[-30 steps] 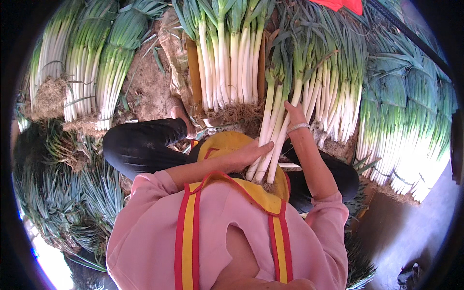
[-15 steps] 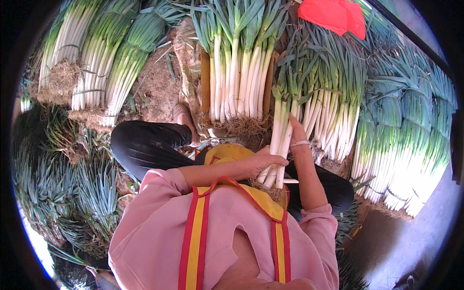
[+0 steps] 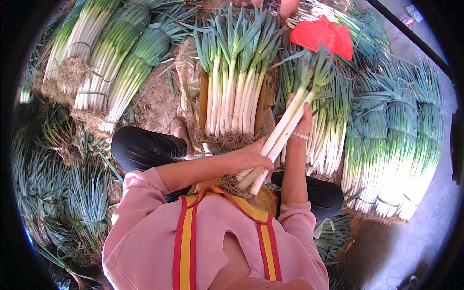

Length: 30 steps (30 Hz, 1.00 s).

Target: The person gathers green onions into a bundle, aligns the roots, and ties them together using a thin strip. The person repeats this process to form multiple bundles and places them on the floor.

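Both hands grip a handful of long white-stalked green onions pointing toward one o'clock: left hand closed at the roots, right hand wrapped higher.

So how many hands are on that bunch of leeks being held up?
2. The left hand grips the held bunch of leeks low on the white stalks, near the roots. The right hand steadies it higher up, from behind, partly hidden by the stalks.
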Available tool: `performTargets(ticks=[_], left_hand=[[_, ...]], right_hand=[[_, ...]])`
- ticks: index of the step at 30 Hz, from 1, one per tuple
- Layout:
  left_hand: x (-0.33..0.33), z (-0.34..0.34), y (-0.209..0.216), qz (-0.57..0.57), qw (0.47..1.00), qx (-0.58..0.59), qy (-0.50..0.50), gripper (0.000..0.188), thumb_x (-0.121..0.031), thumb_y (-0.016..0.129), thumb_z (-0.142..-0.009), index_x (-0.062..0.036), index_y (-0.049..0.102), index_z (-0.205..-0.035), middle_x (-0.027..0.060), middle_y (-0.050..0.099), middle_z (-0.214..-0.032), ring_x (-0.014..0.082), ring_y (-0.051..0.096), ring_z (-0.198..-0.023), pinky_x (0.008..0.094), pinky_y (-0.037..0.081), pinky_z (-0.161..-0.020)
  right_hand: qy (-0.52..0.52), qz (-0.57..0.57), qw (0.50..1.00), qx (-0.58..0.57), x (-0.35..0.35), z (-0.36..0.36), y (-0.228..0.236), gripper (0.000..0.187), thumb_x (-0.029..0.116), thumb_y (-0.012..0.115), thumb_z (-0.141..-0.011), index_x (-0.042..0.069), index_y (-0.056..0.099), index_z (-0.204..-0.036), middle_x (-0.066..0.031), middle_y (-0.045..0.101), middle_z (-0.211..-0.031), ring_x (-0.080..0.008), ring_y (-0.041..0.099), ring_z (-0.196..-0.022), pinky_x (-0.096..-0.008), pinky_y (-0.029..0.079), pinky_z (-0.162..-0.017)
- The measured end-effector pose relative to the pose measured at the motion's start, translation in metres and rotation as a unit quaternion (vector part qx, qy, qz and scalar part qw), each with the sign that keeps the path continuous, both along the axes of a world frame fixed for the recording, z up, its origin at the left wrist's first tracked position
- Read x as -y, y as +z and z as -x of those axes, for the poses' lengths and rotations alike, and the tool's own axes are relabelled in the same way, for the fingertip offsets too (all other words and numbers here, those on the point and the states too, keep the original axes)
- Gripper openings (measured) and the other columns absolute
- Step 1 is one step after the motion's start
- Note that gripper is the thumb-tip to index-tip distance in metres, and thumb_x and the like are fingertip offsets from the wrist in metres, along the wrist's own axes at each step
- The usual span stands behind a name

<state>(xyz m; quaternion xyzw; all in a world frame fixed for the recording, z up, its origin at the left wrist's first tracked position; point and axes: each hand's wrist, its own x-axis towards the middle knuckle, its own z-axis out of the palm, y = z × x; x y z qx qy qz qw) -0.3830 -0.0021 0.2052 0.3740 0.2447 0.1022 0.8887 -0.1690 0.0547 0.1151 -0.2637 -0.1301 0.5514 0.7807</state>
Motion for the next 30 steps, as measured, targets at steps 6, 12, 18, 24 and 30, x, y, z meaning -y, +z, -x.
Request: performTargets(ticks=[6, 12, 18, 24, 30], left_hand=[[-0.004, -0.009, -0.003, -0.530, 0.837, -0.127, 0.052, 0.090, -0.015, 0.067, -0.064, 0.0006, 0.015, -0.136, 0.0216, 0.056, -0.101, 0.0357, 0.059, -0.090, 0.0412, 0.047, -0.079], [-0.027, -0.038, -0.001, -0.611, 0.763, -0.203, -0.057, 0.083, -0.013, 0.069, -0.063, -0.0042, 0.026, -0.133, 0.0210, 0.059, -0.097, 0.0376, 0.061, -0.084, 0.0447, 0.048, -0.067], [-0.096, -0.108, -0.034, -0.547, 0.823, -0.144, -0.050, 0.072, -0.015, 0.069, -0.063, -0.0062, 0.039, -0.128, 0.0150, 0.063, -0.088, 0.0280, 0.064, -0.073, 0.0406, 0.052, -0.063], [-0.146, -0.105, -0.168, -0.316, 0.935, -0.125, 0.098, 0.076, -0.020, 0.070, -0.067, -0.0098, 0.036, -0.134, 0.0175, 0.060, -0.107, 0.0243, 0.061, -0.092, 0.0347, 0.049, -0.082], [-0.116, -0.054, -0.292, -0.270, 0.887, -0.321, 0.193, 0.076, -0.028, 0.065, -0.076, 0.0069, 0.028, -0.133, 0.0277, 0.050, -0.120, 0.0356, 0.049, -0.114, 0.0370, 0.037, -0.096]], right_hand=[[-0.053, -0.045, 0.989, 0.133, 0.012, -0.019, 0.027, 0.056, 0.028, 0.065, -0.079, -0.004, 0.044, -0.119, -0.0180, 0.060, -0.096, -0.0248, 0.061, -0.085, -0.0311, 0.055, -0.080], [-0.312, 0.034, 0.918, 0.244, 0.048, -0.054, 0.069, 0.063, 0.011, 0.064, -0.075, 0.008, 0.033, -0.130, -0.0225, 0.059, -0.103, -0.0334, 0.062, -0.089, -0.0408, 0.059, -0.074], [-0.452, 0.021, 0.768, 0.454, -0.001, -0.092, 0.124, 0.081, 0.007, 0.073, -0.070, 0.006, 0.021, -0.131, -0.0259, 0.047, -0.119, -0.0374, 0.058, -0.097, -0.0467, 0.054, -0.087], [-0.353, 0.106, 0.636, 0.678, -0.157, -0.055, 0.023, 0.105, -0.001, 0.074, -0.060, 0.001, 0.008, -0.141, -0.0239, 0.028, -0.139, -0.0304, 0.040, -0.121, -0.0385, 0.037, -0.102], [0.033, 0.207, 0.686, 0.697, -0.160, 0.051, -0.191, 0.075, 0.016, 0.057, -0.082, -0.008, 0.014, -0.139, -0.0282, 0.020, -0.143, -0.0400, 0.022, -0.133, -0.0410, 0.019, -0.110]])
